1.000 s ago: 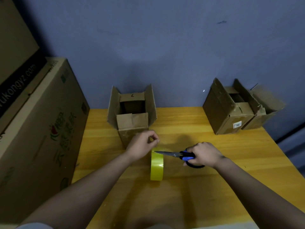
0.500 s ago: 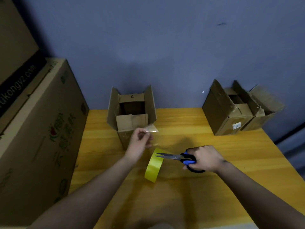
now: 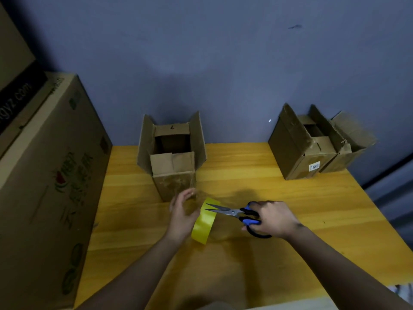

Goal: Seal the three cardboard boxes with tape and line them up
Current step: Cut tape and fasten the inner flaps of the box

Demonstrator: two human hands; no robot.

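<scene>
A yellow tape roll (image 3: 203,223) stands tilted on its edge on the wooden table (image 3: 279,193). My left hand (image 3: 182,212) is just left of it and pinches the end of a clear tape strip (image 3: 196,191) pulled from the roll. My right hand (image 3: 273,218) grips blue-and-black scissors (image 3: 230,211), whose slightly parted blades point left over the top of the roll. An open cardboard box (image 3: 173,175) stands with its flaps up just behind my left hand. Two more open boxes (image 3: 295,153) (image 3: 350,139) sit side by side at the table's far right.
A very large printed carton (image 3: 44,180) stands against the table's left edge, with another carton (image 3: 13,70) on top of it. A blue-grey wall (image 3: 223,63) runs directly behind the boxes. The table's right edge drops off beside the two boxes.
My left hand lifted the tape end up toward the middle box, then came back down beside the roll. The roll tipped over to a slant. The scissors stayed at the roll, blades now parted.
</scene>
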